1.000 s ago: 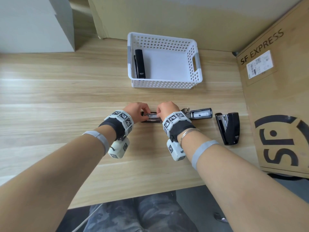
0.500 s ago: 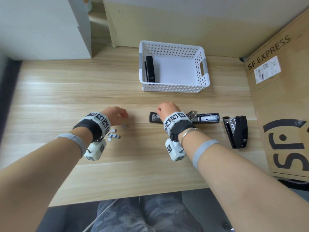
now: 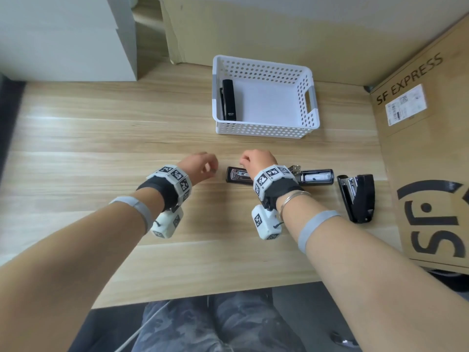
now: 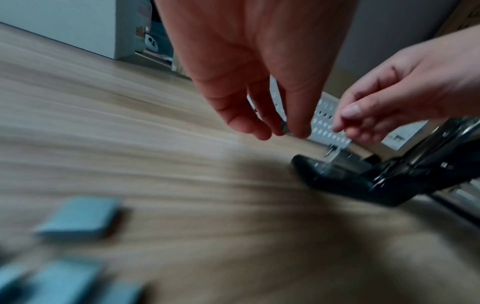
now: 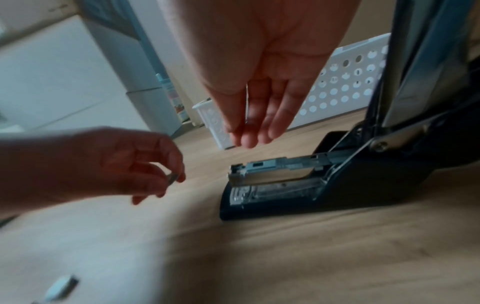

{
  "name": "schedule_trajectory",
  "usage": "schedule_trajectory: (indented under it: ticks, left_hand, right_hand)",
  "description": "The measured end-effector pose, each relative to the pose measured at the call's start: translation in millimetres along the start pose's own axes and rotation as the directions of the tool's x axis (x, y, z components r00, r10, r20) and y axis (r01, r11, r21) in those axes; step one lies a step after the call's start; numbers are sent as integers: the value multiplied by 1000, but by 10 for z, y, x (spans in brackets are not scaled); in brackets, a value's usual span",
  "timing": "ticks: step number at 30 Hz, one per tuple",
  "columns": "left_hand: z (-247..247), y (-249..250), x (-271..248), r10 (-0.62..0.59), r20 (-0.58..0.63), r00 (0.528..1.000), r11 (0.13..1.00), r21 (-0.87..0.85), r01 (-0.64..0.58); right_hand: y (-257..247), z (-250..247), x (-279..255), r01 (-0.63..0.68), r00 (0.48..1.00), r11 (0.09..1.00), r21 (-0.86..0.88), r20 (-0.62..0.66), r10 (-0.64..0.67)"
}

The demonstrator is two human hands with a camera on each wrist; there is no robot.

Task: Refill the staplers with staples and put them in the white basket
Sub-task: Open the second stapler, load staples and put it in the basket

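A black stapler (image 3: pixel 238 175) lies opened flat on the wooden table (image 3: pixel 101 153), its lid (image 3: pixel 317 177) folded out to the right and its metal magazine (image 5: pixel 272 170) bare. My left hand (image 3: pixel 212 168) hovers just left of it and pinches a short strip of staples (image 4: pixel 283 127) between thumb and fingers. My right hand (image 3: pixel 245 162) hangs over the stapler's front end with fingers (image 5: pixel 249 127) pointing down, holding nothing I can see. The white basket (image 3: pixel 264 130) stands behind, with one black stapler (image 3: pixel 228 100) inside along its left wall.
Another black stapler (image 3: pixel 357 196) lies half open to the right, beside a large cardboard box (image 3: pixel 418 153). Several loose staple strips (image 4: pixel 80 218) lie on the table under my left wrist. A white cabinet (image 3: pixel 63 36) stands at the back left.
My left hand left the stapler, reached left to the loose staples, and has come back beside the stapler pinching a strip. The right hand stayed over the stapler.
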State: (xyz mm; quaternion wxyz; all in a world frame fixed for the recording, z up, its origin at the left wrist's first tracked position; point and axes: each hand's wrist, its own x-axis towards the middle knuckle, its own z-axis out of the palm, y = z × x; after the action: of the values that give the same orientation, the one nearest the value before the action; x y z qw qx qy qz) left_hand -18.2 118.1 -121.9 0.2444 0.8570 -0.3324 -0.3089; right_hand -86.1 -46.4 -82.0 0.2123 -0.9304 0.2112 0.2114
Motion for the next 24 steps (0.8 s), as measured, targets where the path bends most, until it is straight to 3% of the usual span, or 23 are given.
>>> schedule_trajectory:
  ticks: [5, 10, 17, 24]
  left_hand:
    - [-78, 367, 224, 31, -121, 992, 986, -158, -50]
    - [-92, 538, 322, 64, -139, 988, 987, -138, -84]
    - [2, 519, 356, 50, -68, 996, 990, -132, -59]
    - [145, 325, 353, -35, 101, 994, 999, 6, 35]
  right_hand:
    - [25, -120, 11, 22, 998, 971, 238, 56, -36]
    - [74, -182, 42, 13, 998, 940, 342, 57, -35]
    - [188, -157, 46, -5, 991, 954, 299, 129, -36]
    - [238, -66, 44, 48, 996, 998, -28, 79, -46]
